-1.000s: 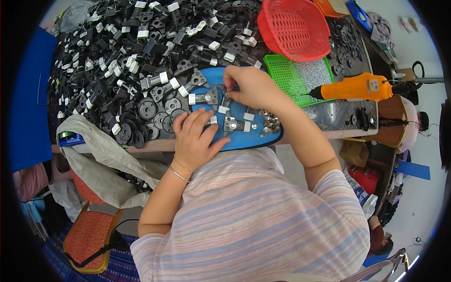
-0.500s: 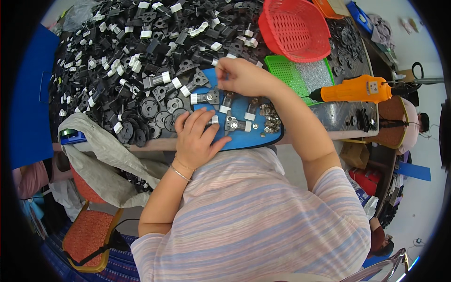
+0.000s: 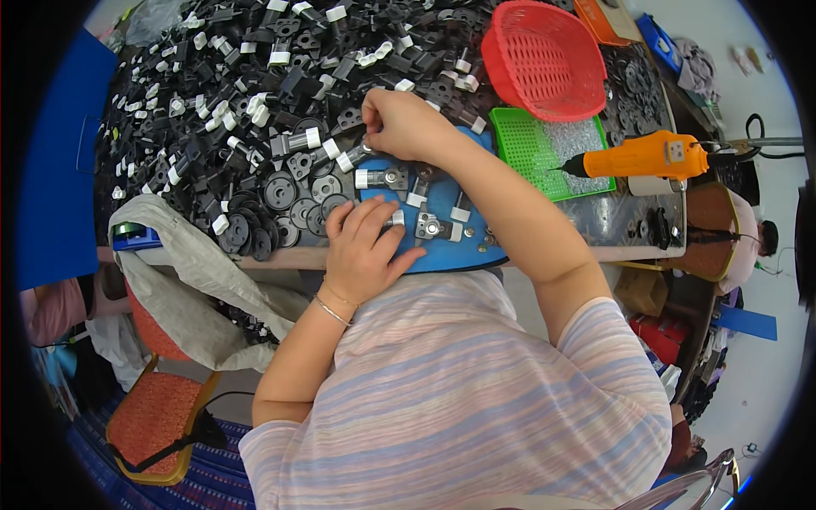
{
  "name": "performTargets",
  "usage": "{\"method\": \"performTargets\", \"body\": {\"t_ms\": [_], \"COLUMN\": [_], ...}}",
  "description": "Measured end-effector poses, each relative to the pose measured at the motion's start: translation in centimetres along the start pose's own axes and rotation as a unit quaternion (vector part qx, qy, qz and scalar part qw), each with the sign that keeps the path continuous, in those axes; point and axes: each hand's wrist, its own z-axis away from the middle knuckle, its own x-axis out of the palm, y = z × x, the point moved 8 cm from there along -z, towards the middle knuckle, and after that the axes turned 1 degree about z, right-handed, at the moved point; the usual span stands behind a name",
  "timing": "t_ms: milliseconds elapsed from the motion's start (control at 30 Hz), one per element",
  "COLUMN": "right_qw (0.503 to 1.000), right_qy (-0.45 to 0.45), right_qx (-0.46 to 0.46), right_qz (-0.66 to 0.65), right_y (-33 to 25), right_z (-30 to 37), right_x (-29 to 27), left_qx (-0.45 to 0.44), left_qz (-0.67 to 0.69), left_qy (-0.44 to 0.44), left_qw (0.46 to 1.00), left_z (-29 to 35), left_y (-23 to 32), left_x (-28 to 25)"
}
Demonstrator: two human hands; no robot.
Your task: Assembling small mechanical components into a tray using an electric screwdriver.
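My left hand (image 3: 367,246) lies palm down on the blue mat (image 3: 442,255), fingers slightly spread. Beside its fingers, the white end of a black-and-white part (image 3: 396,218) shows; the rest is hidden. Farther forward, my right hand (image 3: 404,123) has thumb and fingers pinched at the mat's far edge, next to a white-ended black part (image 3: 352,157). Something small and silvery shows at the fingertips, too small to name. On the mat lie several similar parts, among them one with a round metal piece (image 3: 431,227). My right forearm covers most of the small metal pieces (image 3: 488,240).
A large heap of black and white plastic parts (image 3: 255,93) covers the far left table. Black discs (image 3: 280,191) lie left of the mat. To the right are a red basket (image 3: 544,64), a green tray (image 3: 520,144) with small shiny pieces, and an orange electric screwdriver (image 3: 646,155).
My right hand has moved left and slightly forward, from above the mat to its far edge by the heap. The left hand stays in place on the mat. The view has shifted slightly.
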Motion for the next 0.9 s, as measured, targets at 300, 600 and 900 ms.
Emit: {"method": "performTargets", "body": {"t_ms": [300, 600, 900], "right_qw": [1.0, 0.987, 0.987], "right_qy": [0.017, -0.055, -0.038], "right_qx": [-0.022, 0.047, 0.036], "right_qz": [-0.014, 0.146, 0.154], "right_y": [0.3, 3.8, 2.8], "right_z": [6.1, 15.0, 15.8], "right_x": [-4.0, -3.2, -1.8], "left_qx": [-0.005, -0.007, -0.013], "left_qz": [0.004, 0.001, -0.012], "left_qy": [0.001, -0.03, -0.034], "left_qw": [1.0, 1.0, 0.999], "left_z": [0.1, -0.3, -0.3], "left_y": [0.0, 0.1, 0.2], "left_x": [0.0, 0.3, 0.5]}}
